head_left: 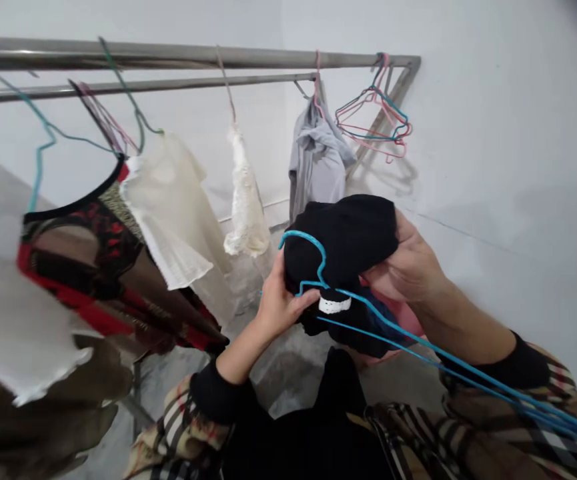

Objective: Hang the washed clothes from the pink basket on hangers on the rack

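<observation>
A black garment (353, 237) is bunched between my two hands in front of me. My left hand (281, 300) is closed on its left side, with the thumb beside a small white strip (335, 305) on the cloth. Against the garment lies a blue wire hanger (368, 305), its hook near my left fingers and its long end stretching to the lower right, over my right sleeve. My right hand (408, 260) grips the garment's right edge, its fingertips partly hidden by the cloth. Pinkish cloth (398, 310) shows below.
A metal rail (178, 53) runs across the top. From it hang a red and black garment (113, 267), a cream garment (173, 207), a white lacy piece (245, 200) and a grey garment (323, 150). Several bare wire hangers (375, 127) cluster at its right end, near the white wall (508, 133).
</observation>
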{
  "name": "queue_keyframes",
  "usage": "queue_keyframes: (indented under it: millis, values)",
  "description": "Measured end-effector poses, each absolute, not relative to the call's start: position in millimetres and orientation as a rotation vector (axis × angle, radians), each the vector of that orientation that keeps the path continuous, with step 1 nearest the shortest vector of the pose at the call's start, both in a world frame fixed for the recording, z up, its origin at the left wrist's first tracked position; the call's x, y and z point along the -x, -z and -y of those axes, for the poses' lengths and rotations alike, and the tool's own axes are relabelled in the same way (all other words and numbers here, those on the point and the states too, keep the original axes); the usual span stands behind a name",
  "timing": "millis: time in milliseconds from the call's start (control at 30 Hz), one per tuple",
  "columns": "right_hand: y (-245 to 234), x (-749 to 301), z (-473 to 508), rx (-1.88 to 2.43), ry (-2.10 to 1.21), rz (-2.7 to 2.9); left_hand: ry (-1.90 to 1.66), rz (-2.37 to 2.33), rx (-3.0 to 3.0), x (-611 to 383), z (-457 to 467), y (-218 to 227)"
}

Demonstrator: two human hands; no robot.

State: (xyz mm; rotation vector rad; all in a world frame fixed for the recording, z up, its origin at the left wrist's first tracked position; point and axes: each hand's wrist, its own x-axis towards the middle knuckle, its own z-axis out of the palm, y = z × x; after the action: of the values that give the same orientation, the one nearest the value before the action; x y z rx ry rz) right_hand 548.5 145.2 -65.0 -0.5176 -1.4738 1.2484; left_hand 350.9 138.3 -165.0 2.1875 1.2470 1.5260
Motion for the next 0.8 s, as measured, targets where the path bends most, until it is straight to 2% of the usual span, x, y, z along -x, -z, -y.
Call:
queue_keyframes:
  millis: [100, 200, 300, 367, 467, 600, 800]
  values:
    - [58, -530, -136, 0.443, -1.311, 1.480, -1.498, -1.267, -2.108, -331, -131, 139]
    - [57, -529, -122, 0.439, -1.539, 1.716, -1.379, -1.450, -2.102, -303, -117, 123]
    - [64, -529, -101, 0.599, -1.734, 2.005, -1.231, -1.615, -2.110, -287, -103, 115]
    - [72, -525, -90, 0.772, -1.769, 2.073, -1.183, -1.557, -2.106, -287, -95, 114]
    - [80, -520, -88, 0.970, -1.648, 2.072, -1.086, -1.263, -2.020, -290, -87, 108]
    - [77, -530, -101, 0.957, -1.318, 2.061, -0.750, -0.929, -1.793, -279, -82, 92]
    - [60, -552, -102, 0.805, -1.133, 2.239, -0.384, -0.979, -1.566, -238, -103, 76]
